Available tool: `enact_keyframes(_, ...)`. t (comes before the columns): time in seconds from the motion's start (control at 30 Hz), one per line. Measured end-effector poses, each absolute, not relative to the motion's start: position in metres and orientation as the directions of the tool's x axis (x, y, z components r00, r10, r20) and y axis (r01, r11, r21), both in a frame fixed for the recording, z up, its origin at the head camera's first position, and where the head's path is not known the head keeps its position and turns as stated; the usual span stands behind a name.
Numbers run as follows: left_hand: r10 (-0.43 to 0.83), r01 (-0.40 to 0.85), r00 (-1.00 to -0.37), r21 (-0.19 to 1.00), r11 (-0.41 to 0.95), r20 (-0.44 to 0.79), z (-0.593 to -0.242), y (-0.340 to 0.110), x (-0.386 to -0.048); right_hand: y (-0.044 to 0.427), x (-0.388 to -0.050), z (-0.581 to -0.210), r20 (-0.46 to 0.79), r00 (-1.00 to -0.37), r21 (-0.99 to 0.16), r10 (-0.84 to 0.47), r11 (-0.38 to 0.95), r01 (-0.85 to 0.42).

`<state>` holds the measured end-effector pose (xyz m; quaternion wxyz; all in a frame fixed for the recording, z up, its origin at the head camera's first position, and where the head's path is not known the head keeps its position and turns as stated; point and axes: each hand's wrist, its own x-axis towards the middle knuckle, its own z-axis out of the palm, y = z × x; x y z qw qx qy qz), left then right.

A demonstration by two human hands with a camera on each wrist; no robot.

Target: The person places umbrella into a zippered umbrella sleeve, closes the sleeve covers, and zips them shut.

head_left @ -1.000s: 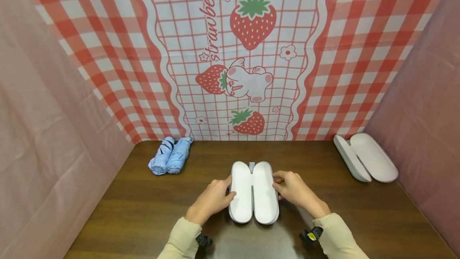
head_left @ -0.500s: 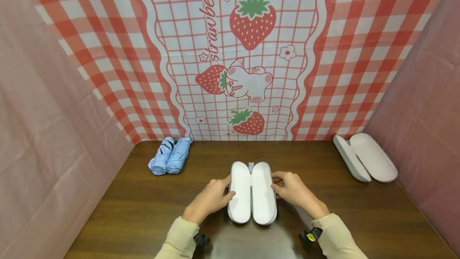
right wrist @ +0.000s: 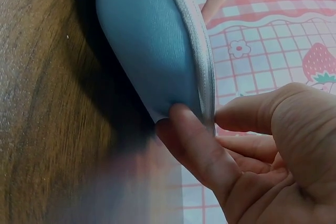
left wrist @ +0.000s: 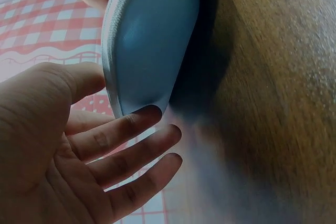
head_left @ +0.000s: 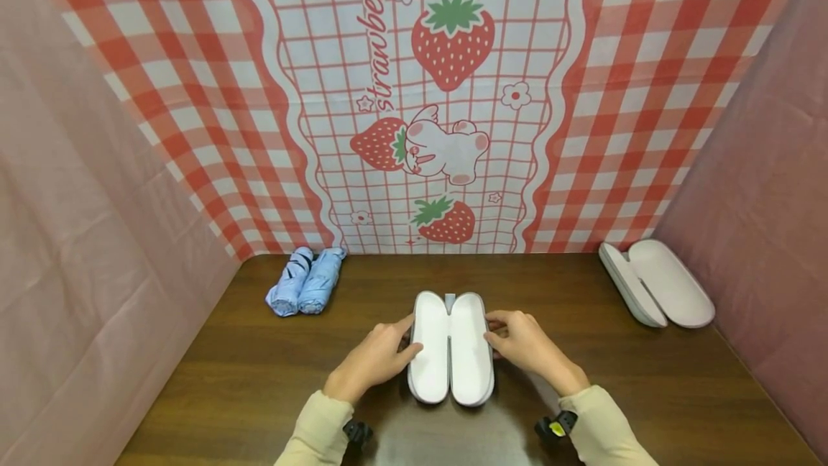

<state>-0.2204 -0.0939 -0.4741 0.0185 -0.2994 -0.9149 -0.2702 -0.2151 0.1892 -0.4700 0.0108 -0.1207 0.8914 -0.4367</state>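
Observation:
An unzipped glasses case [head_left: 471, 358] lies spread on the table in front of me, its white inside facing up and its two halves side by side. My left hand [head_left: 377, 357] holds the left half by its edge, thumb over the rim. In the left wrist view its fingertips touch the smooth blue-grey shell [left wrist: 152, 40], and the other fingers are spread. On the opposite side, my right hand [head_left: 527, 342] pinches the right half's edge. The right wrist view shows the zip [right wrist: 191, 35] along that rim and a finger pressed under the shell. A small grey tab [head_left: 450, 300] shows at the far end.
A second spread case [head_left: 673, 286] stands at the back right, by the pink side cloth. Two folded light blue umbrellas [head_left: 305, 282] lie together at the back left. A checked strawberry cloth [head_left: 446, 128] hangs behind the brown wooden table [head_left: 259, 380].
The case and both hands have slid slightly to the left. The hold on each side looks the same, and the second case and the umbrellas have stayed put.

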Motion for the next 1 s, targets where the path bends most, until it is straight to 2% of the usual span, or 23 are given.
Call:
enact_keyframes(0.3,0.5,0.486,-0.855,0.551,0.678,0.139,-0.472,-0.102,-0.224,0.187,-0.215,-0.47,0.073,-0.974,-0.792,-0.214,0.581,-0.187)
enact_keyframes(0.47,0.465,0.461,-0.874,0.541,0.703,0.141,-0.467,-0.114,-0.228,0.187,-0.215,-0.471,0.074,-0.976,-0.792,-0.205,0.582,-0.182)
enact_keyframes(0.63,0.416,0.431,-0.899,0.464,0.774,0.14,-0.462,-0.13,-0.231,0.187,-0.216,-0.472,0.087,-0.975,-0.789,-0.204,0.584,-0.192)
enact_keyframes(0.73,0.391,0.433,-0.902,0.384,0.816,0.185,-0.461,-0.139,-0.233,0.187,-0.217,-0.472,0.093,-0.974,-0.777,-0.208,0.596,-0.201)
enact_keyframes(1.0,0.382,0.459,-0.854,0.167,0.872,0.352,-0.464,-0.157,-0.243,0.186,-0.218,-0.472,0.085,-0.974,-0.772,-0.209,0.605,-0.197)
